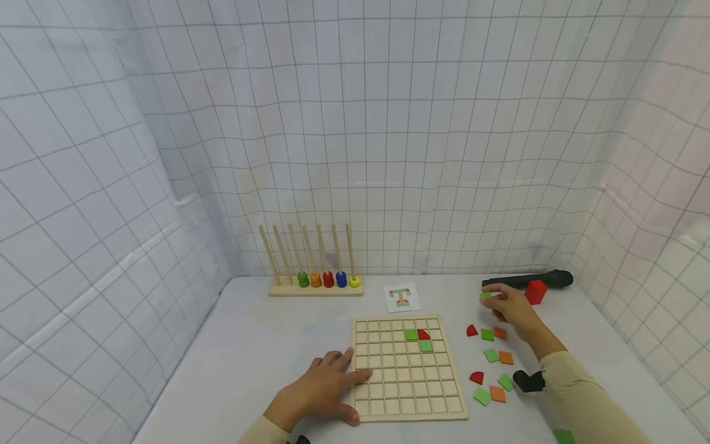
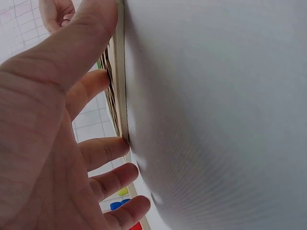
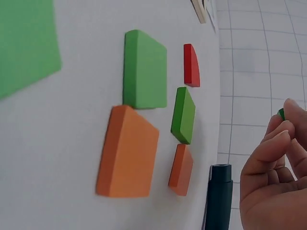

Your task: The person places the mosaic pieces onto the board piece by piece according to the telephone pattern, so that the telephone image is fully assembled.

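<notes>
My left hand (image 1: 322, 388) rests on the left edge of a wooden grid board (image 1: 390, 375), fingers spread, with the thumb near its lower corner. On the board's upper right part sit two green square tiles (image 1: 426, 346) and one red quarter-circle tile (image 1: 423, 334). Above the table to the right, my right hand (image 1: 513, 308) pinches a green tile (image 3: 281, 114) between thumb and fingertips; most of it is hidden. Below that hand lie loose tiles: green squares (image 1: 491, 356), orange squares (image 1: 506, 357) and two red quarter-circles (image 1: 476, 377).
A printed pattern card (image 1: 402, 298) lies behind the board. At the back left stands a wooden peg rack (image 1: 316, 291) with coloured beads. A red block (image 1: 535, 292) and a long black object with a rounded end (image 1: 561, 279) are at the back right. Gridded cloth walls surround the table.
</notes>
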Motion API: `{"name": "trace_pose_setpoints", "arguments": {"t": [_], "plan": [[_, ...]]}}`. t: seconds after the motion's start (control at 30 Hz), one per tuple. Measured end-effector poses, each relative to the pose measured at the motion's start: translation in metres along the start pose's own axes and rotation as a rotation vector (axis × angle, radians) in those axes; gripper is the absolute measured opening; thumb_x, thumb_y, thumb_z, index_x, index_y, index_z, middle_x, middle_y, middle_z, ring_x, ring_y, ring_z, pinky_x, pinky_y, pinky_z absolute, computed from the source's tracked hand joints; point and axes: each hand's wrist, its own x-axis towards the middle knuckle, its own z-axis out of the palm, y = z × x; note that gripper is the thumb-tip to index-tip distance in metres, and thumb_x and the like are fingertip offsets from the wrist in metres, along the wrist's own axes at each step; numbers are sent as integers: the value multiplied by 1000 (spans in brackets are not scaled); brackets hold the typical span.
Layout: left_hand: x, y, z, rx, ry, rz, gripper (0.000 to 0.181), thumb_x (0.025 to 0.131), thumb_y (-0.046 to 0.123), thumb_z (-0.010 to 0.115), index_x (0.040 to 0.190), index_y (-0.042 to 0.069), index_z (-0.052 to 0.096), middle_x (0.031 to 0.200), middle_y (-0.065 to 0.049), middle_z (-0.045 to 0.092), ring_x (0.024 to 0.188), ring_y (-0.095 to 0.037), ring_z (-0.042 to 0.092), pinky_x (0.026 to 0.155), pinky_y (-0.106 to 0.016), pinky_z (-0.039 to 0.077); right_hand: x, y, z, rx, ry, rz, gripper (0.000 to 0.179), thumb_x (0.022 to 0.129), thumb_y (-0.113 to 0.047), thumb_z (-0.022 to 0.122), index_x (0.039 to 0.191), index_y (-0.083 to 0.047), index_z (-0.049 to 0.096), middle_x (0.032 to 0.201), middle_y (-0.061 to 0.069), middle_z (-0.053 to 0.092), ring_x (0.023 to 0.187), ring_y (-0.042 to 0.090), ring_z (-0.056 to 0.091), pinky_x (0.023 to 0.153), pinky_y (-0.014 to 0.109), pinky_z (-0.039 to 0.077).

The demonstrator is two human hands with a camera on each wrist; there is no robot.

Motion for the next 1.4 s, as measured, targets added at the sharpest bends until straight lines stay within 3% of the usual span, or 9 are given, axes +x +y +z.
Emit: {"name": "trace_pose_setpoints", "arguments": {"t": [0.23,0.57,0.7,1.1,1.4], "plan": [[-1,1,0,0,1,-1,89,69,71,76,150,48,46,163,-17,34,141,-39,39,105,-63,37,1,-9,5,19,-17,-57,59,97,-31,71,144,-1,53,103,27,61,88,35,59,71,33,52],[-1,1,0,-1,10,5,89,70,70,77,150,47,47,162,-18,34,140,-39,39,105,-63,37,-4,-28,9,104,-82,-95,55,97,-23,71,143,1,50,86,1,62,78,24,58,67,32,49],[-1,1,0,1,7,0,88,69,70,77,149,47,48,162,-17,34,140,-39,39,105,-63,38,-7,-38,12,129,-105,-86,57,97,-22,72,143,3,49,84,-3,63,78,22,58,69,32,50],[0,3,-1,14,9,4,88,70,70,77,150,47,48,162,-18,35,139,-38,40,105,-62,38,-2,-50,32,149,-123,-77,54,96,-24,72,140,-3,50,91,1,68,84,30,59,71,35,50],[-1,3,-1,-1,4,0,88,69,69,78,149,47,48,162,-17,35,139,-38,40,106,-62,38,-2,-61,49,161,-144,-80,49,96,-18,71,137,0,52,93,6,72,74,18,56,67,32,48]]}}
